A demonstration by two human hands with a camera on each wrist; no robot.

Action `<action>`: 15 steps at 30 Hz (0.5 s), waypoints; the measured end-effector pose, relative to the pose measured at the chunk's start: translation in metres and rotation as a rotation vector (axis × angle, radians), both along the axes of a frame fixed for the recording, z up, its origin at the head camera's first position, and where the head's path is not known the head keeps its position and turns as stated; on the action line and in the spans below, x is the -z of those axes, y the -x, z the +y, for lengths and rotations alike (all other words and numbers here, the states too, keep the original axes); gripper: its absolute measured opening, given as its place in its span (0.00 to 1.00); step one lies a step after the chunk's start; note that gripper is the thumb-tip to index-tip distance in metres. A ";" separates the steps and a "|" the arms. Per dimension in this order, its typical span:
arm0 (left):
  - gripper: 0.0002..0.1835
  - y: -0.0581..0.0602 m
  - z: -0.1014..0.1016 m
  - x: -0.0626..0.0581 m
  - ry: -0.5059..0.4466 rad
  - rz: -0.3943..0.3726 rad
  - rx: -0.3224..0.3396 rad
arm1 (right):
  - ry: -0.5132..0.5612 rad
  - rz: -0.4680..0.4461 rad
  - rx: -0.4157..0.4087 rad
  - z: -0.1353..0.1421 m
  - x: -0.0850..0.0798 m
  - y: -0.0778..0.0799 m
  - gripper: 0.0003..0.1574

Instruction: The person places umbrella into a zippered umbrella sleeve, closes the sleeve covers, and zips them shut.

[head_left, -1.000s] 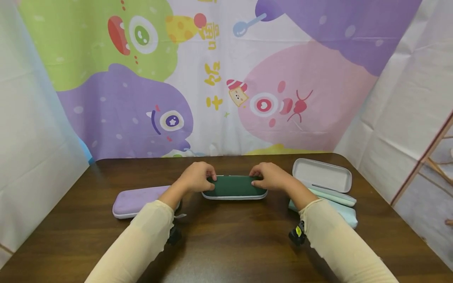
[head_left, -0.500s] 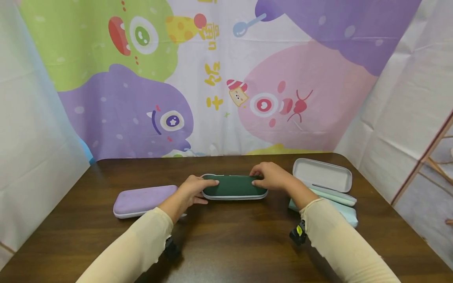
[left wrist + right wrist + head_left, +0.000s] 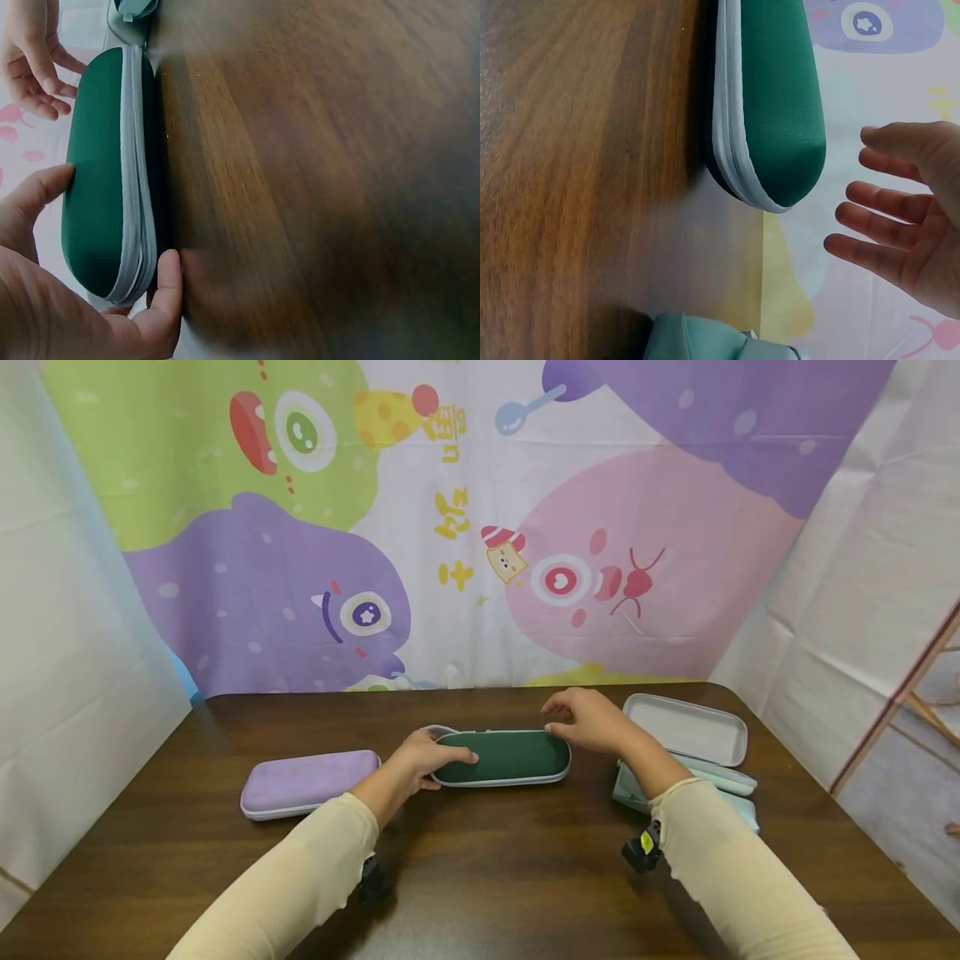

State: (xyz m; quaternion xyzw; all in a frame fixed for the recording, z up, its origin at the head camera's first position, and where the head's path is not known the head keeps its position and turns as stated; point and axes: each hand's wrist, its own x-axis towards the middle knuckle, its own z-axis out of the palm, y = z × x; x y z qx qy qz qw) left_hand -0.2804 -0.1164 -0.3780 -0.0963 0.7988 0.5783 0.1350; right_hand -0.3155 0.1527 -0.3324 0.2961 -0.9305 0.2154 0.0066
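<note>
In the head view a dark green zippered pencil case (image 3: 502,757) lies mid-table, a pale grey zip band round its side. My left hand (image 3: 417,763) holds its left end, thumb over the top and fingers low at the end. The left wrist view shows that thumb (image 3: 46,187) on the green cover and a fingertip (image 3: 171,274) beside the zip band. Over the right end is my right hand (image 3: 588,720), fingers relaxed. In the right wrist view this hand (image 3: 915,217) appears apart from the case, with nothing in it.
A purple zippered case (image 3: 311,783) lies to the left on the brown wooden table (image 3: 495,877). At the right is an opened case with a grey inner lid (image 3: 682,731) and mint-green parts (image 3: 723,779), partly behind my right forearm. A cartoon-print curtain (image 3: 465,635) hangs behind the table.
My left hand has gone from the top of the case's left end to a grip round that end. My right hand has lifted slightly off the right end.
</note>
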 end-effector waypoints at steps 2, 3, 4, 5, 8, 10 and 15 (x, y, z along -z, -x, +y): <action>0.40 0.001 0.001 -0.001 0.001 0.025 0.010 | 0.011 0.006 0.001 0.002 0.000 0.000 0.17; 0.37 0.001 0.002 -0.001 -0.007 0.038 0.016 | 0.015 0.008 0.002 0.002 0.000 0.000 0.17; 0.36 0.001 0.002 -0.001 -0.019 0.050 0.018 | 0.020 0.009 0.003 0.003 0.001 -0.001 0.18; 0.35 0.002 0.003 -0.001 -0.037 0.060 0.020 | 0.023 0.010 0.005 0.004 0.002 -0.001 0.18; 0.36 0.003 0.004 0.000 -0.088 0.078 0.022 | 0.041 0.013 0.009 0.006 0.005 -0.001 0.20; 0.36 0.003 0.004 0.001 -0.107 0.089 0.022 | 0.053 0.023 0.007 0.007 0.006 -0.001 0.22; 0.33 0.005 0.002 0.001 -0.179 0.123 -0.002 | 0.084 0.056 0.009 0.009 0.008 -0.002 0.23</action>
